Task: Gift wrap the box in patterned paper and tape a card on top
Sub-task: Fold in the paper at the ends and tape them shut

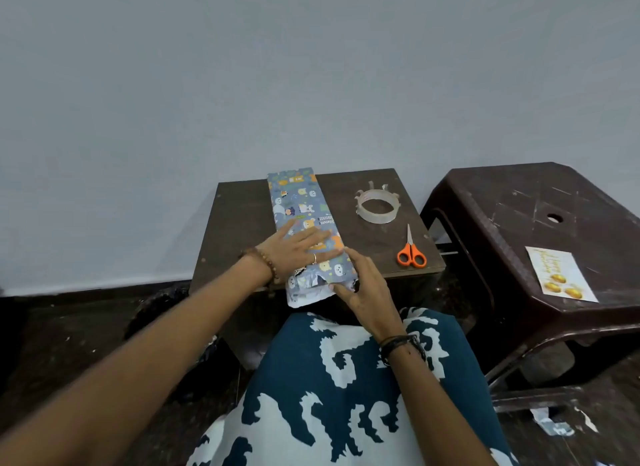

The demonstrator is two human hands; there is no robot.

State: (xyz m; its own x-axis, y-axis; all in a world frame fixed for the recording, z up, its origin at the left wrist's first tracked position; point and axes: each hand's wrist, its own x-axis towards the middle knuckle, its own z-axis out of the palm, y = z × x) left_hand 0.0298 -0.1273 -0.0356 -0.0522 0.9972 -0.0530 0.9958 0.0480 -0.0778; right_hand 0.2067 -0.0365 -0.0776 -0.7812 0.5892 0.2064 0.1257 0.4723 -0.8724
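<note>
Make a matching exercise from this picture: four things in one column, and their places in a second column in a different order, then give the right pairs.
Things
1. scissors
2. tape roll
3. card
4. wrapped box

Places
A. on the dark plastic stool at the right
B. under the left hand, with the right hand at its near open end
C. at the far right part of the small table, beyond the scissors
D. near the table's right front corner

Pairs: 1-D, 2-C, 3-A, 4-B
</note>
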